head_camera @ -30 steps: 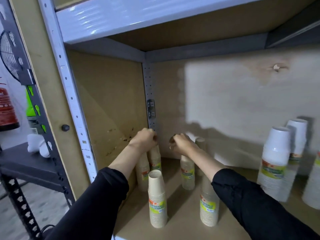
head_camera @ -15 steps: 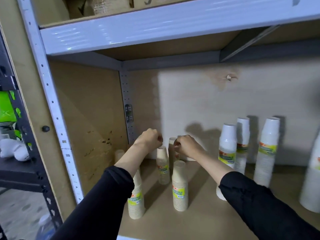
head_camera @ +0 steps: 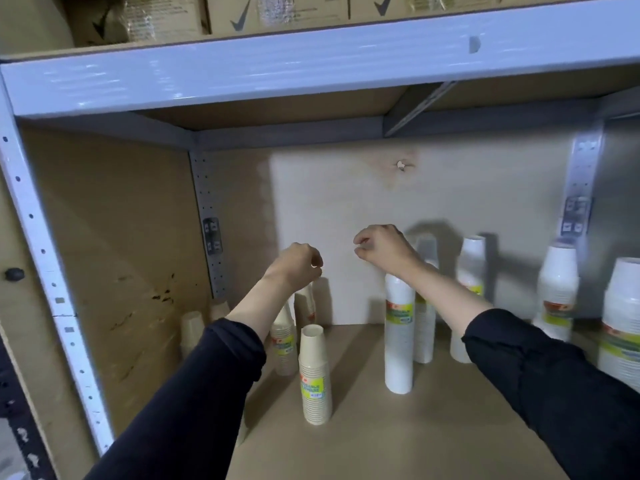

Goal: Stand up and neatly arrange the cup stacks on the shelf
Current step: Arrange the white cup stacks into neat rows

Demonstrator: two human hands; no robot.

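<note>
Several beige cup stacks stand upright at the left of the shelf board: one in front, one behind my left forearm, one further back, and two in the left corner. White cup stacks stand to the right, the nearest with another close behind it. My left hand hovers just above the back beige stack, fingers curled, with nothing in it. My right hand is raised above the nearest white stack, fingers pinched together and empty.
More white stacks line the back and right. The upper shelf beam hangs low overhead, with cardboard boxes on top. A white upright post and the brown side panel close the left side.
Both hands have lifted off the beige stacks at the back. My right hand has moved right and up, over the white stack. The view has swung right and upward.
</note>
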